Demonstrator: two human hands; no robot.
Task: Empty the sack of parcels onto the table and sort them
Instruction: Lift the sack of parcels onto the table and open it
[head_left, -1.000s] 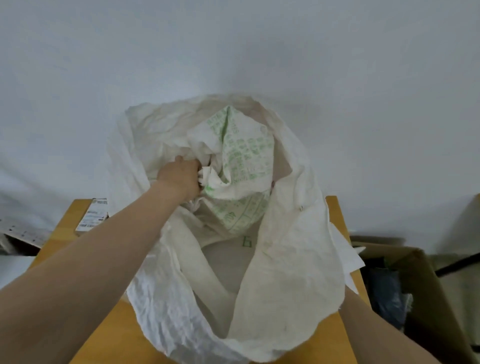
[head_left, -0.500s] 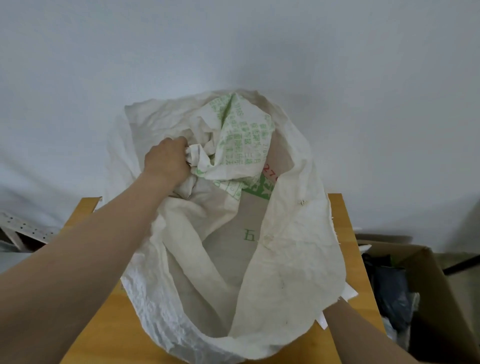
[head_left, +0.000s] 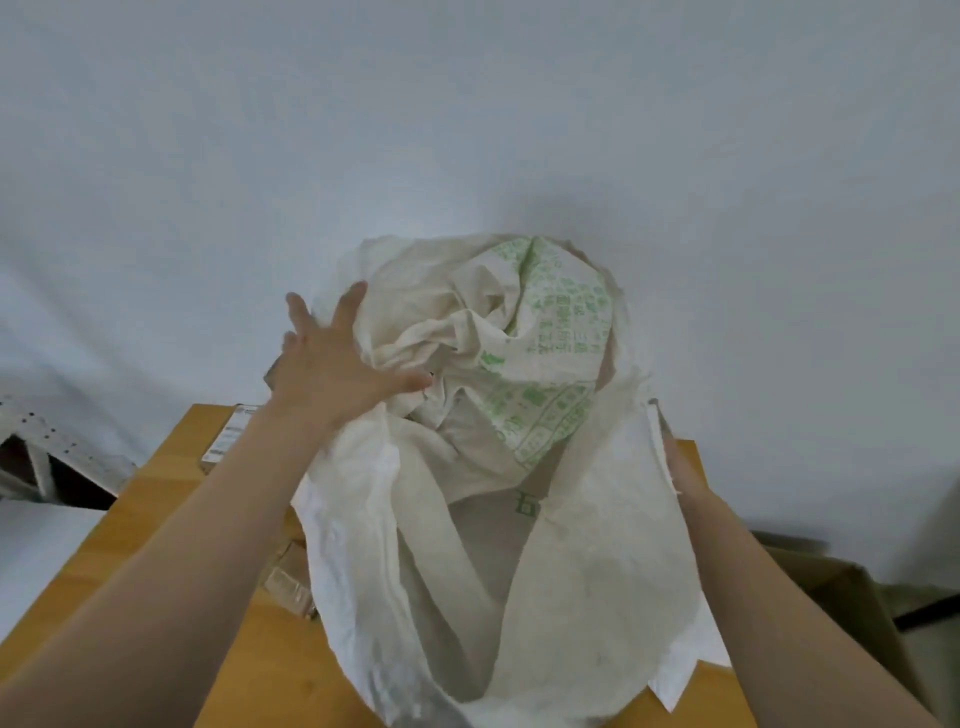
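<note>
Head view: sack (head_left: 597, 561) slumps toward the table (head_left: 156, 499)'s right edge and looks limp and light; grab its bunched base. Its left hand (head_left: 332, 374) is spread against it; right hand (head_left: 680, 467)'s grip, cannot tell.

- The right hand (head_left: 680, 467) is mostly hidden behind the crumpled white woven sack (head_left: 597, 571) (grip not discernible).
- Small brown cardboard parcels (head_left: 288, 579) are half covered by it.
- The left hand (head_left: 332, 371) is blurred at its fingers.
</note>
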